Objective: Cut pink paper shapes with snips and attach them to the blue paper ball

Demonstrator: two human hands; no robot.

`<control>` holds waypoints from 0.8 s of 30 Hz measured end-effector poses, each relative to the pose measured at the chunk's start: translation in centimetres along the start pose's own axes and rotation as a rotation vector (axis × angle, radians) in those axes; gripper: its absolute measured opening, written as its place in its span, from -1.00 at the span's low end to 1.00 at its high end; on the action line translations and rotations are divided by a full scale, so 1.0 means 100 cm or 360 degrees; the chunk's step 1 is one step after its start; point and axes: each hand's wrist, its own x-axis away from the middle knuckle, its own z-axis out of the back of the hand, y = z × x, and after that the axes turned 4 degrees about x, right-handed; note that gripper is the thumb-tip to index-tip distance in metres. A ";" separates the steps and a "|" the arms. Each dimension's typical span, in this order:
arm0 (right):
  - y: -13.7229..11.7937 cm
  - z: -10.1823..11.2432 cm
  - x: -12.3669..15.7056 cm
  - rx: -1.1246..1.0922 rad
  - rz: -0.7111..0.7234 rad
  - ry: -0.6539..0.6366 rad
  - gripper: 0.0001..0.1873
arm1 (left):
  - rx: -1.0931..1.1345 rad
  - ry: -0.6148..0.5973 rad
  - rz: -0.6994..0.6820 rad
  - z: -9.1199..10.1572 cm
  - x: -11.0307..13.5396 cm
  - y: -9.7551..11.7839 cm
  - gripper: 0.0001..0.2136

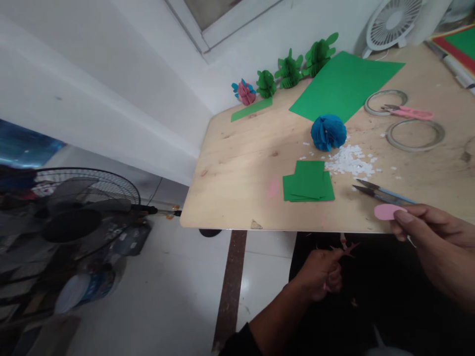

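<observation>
Currently the right hand (434, 237) pinches a pink oval (385, 211) over the worktop (241, 168) edge, probably to keep it in view. The left hand (322, 276), fisted below the edge, grips a pink scrap (347, 247). Scissors (382, 194) lie just beside the oval, within reach.

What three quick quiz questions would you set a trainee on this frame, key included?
1. True or false: the left hand rests flat on the table.
2. What does the right hand pinch? A. a pink paper piece B. a pencil C. a glue stick
3. How many green paper ornaments stand along the table's far edge?
Key: 1. False: it is closed around pink scraps, below the table's near edge. 2. A. 3. Three.
</observation>
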 end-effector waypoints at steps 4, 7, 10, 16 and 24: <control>-0.002 -0.010 -0.006 0.0265 0.0451 -0.0150 -0.70 | -0.0044 0.0073 0.0010 0.006 -0.025 0.001 -0.49; 0.001 -0.026 -0.010 0.0341 0.0805 -0.0231 -0.72 | -0.0066 0.0101 0.0019 0.012 -0.030 0.002 -0.52; 0.007 -0.042 -0.014 0.0409 0.1094 -0.0222 -0.73 | -0.0018 0.0110 0.0009 0.020 -0.026 0.002 -0.48; 0.015 -0.060 -0.026 0.0566 0.1374 -0.0186 -0.80 | 0.0188 0.0103 -0.0064 0.030 -0.018 0.005 -0.40; 0.018 -0.066 -0.033 0.0663 0.1509 -0.0174 -0.83 | 0.0360 -0.0034 -0.0060 0.023 -0.025 0.011 -0.44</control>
